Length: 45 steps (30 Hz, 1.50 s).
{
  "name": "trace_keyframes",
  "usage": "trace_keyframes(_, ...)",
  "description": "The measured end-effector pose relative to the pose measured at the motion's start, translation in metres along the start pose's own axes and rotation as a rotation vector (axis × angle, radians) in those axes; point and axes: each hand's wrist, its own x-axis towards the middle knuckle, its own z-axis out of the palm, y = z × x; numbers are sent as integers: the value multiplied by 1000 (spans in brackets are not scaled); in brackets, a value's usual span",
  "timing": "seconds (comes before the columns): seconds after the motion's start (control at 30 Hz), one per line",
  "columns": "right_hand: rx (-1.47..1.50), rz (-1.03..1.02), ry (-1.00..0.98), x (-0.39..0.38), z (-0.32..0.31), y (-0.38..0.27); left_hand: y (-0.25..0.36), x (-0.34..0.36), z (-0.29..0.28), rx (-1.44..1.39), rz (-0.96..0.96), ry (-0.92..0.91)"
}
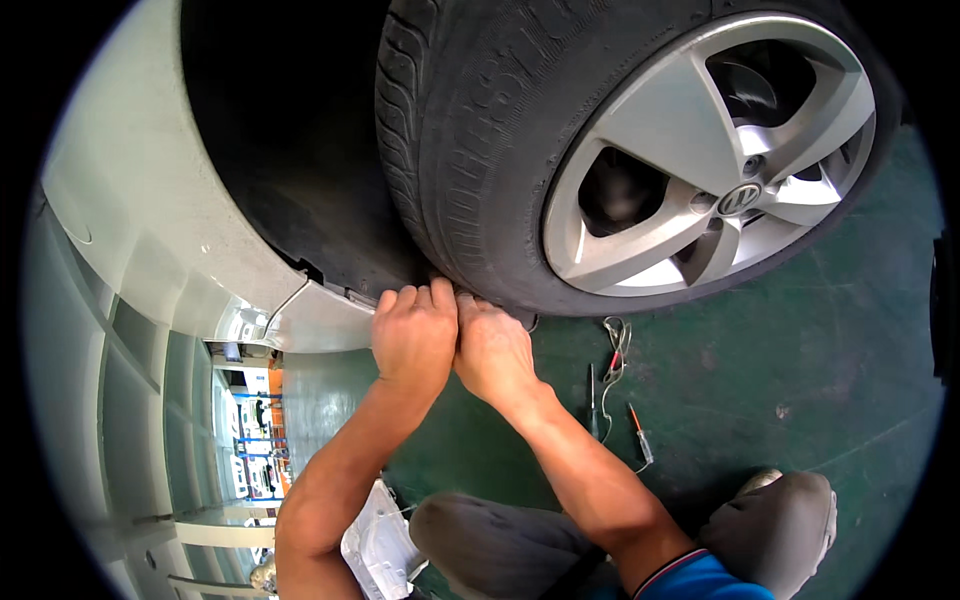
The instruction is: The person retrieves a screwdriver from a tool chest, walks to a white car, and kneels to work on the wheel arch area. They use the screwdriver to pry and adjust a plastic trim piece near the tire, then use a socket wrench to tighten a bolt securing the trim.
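My left hand (414, 335) and my right hand (494, 348) are side by side, touching, at the lower edge of a car's wheel arch. Their fingers are curled up behind the tyre's lower part, and the fingertips and anything they grip are hidden. Right beside them is the black tyre (490, 170) with its silver alloy wheel (665, 130). The dark wheel arch liner (330, 200) rises above my left hand. The pale bumper's corner (325, 318) lies just left of it.
On the green floor (800, 400), right of my right forearm, lie a thin screwdriver (593, 405) and a test light (641, 436) with a coiled wire (617, 350). A white moulded piece (380, 545) lies between my left arm and my knee. Shelving (260, 430) stands far left.
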Motion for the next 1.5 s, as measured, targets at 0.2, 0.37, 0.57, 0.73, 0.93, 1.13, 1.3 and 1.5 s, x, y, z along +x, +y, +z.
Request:
trace_keyframes(0.2, 295, 32, 1, 3, 1, 9, -3, -1, 6, -2, 13, 15)
trace_keyframes(0.37, 113, -37, 176, 0, 16, 16, 2, 4, 1, 12, 10, 23)
trace_keyframes(0.57, 45, -146, 328, -4, 27, 16, 0, 1, 0, -9, 30, 5)
trace_keyframes(0.73, 71, 159, 32, -2, 11, -1, -3, -3, 3, -17, 27, 5)
trace_keyframes(0.93, 72, 30, 140, 1, 14, 10, 0, 2, 3, 3, 48, 65)
trace_keyframes(1.13, 104, -85, 262, 1, 25, 21, 4, 2, 2, -84, 18, 37)
trace_keyframes(1.3, 190, 91, 54, 1, 9, 6, -1, -3, 4, -95, 23, 58)
trace_keyframes(1.5, 371, 158, -43, 5, -2, 8, -2, -3, 4, -73, 44, 94)
